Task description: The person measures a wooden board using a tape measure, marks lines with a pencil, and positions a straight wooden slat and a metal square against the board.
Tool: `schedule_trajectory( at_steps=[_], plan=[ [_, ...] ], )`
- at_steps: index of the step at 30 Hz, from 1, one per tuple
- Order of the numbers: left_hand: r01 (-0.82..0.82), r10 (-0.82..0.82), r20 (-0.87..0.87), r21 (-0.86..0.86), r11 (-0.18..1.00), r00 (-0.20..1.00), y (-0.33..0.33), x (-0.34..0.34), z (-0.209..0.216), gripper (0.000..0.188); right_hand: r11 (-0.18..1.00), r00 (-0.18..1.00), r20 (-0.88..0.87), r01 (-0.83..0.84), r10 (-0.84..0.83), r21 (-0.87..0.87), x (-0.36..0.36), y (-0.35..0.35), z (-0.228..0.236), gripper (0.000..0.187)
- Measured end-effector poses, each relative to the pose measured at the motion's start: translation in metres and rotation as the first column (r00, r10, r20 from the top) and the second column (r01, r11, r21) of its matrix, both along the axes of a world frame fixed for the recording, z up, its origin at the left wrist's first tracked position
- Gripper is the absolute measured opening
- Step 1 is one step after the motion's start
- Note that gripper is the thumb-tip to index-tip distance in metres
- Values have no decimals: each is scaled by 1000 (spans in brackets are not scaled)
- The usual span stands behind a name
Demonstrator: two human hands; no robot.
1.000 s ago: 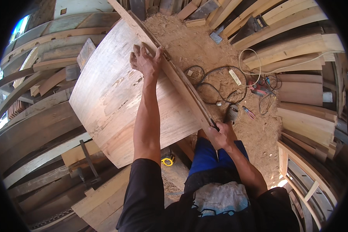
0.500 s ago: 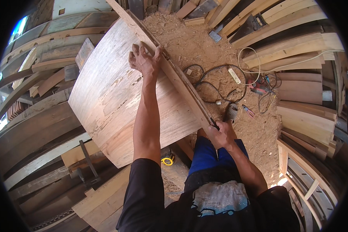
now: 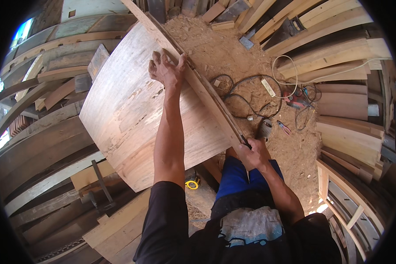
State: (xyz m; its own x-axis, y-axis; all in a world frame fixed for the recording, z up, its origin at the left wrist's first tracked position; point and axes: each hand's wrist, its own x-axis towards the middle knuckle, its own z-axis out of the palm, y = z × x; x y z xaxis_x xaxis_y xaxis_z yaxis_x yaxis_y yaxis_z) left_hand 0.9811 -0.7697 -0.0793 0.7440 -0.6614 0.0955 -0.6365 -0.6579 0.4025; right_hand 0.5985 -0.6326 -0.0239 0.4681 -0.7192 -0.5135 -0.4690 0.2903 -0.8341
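A large pale wooden panel (image 3: 123,105) fills the left-centre of the frame, with a long wooden strip (image 3: 202,94) running along its right side from the upper left towards the centre. The left hand (image 3: 168,72) lies across the strip's upper half, fingers spread towards the panel and thumb at the strip's outer edge; whether this grip clenches the wood I cannot tell. The right hand (image 3: 254,155), right of centre, is closed on a slim dark object (image 3: 245,141) against the strip's lower end. The panel's body thus extends left of both grips, its lower corner reaching stacked boards (image 3: 111,235) at lower left and its left edge near piled timber (image 3: 39,136). Beyond the strip's outer edge, sawdust-strewn floor (image 3: 220,48) opens at upper centre; right of centre it carries a looped black cable (image 3: 240,103), a white power strip (image 3: 268,88), a red tool (image 3: 297,102) and pliers (image 3: 284,127), while timber (image 3: 343,103) bounds the right. A yellow tape measure (image 3: 192,183) sits just below the panel's lower edge. The dark shirt (image 3: 163,215), bottom centre, bears a grey-and-blue print (image 3: 251,226); any marking on the pale tag (image 3: 373,110) at far right is too small to make out.
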Motion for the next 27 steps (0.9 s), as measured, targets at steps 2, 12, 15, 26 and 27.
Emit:
schedule_trajectory(
  at_steps=[2, 12, 15, 26, 27],
  plan=[
    [0, 0, -24, 12, 1000, 1000, -2, -2, 1, 90, 999, 998, -46, -52, 51, -10, -1, -3, 3, 18],
    [19, -16, -84, 37, 999, 996, -2, -3, 4, 96, 996, 995, -63, -84, 82, -43, 3, -10, 14, 16],
    [40, -40, -42, 6, 999, 998, -4, -5, 2, 91, 993, 996, -59, -67, 61, -93, -3, -2, -2, 18],
    [35, -37, 56, 26, 999, 998, -5, -10, -1, 82, 997, 998, -53, -34, 31, -65, 1, -3, 4, 25],
    [35, -37, 57, 27, 999, 998, -4, -8, -2, 82, 997, 998, -52, -35, 31, -64, 0, -3, 3, 25]
  ],
)
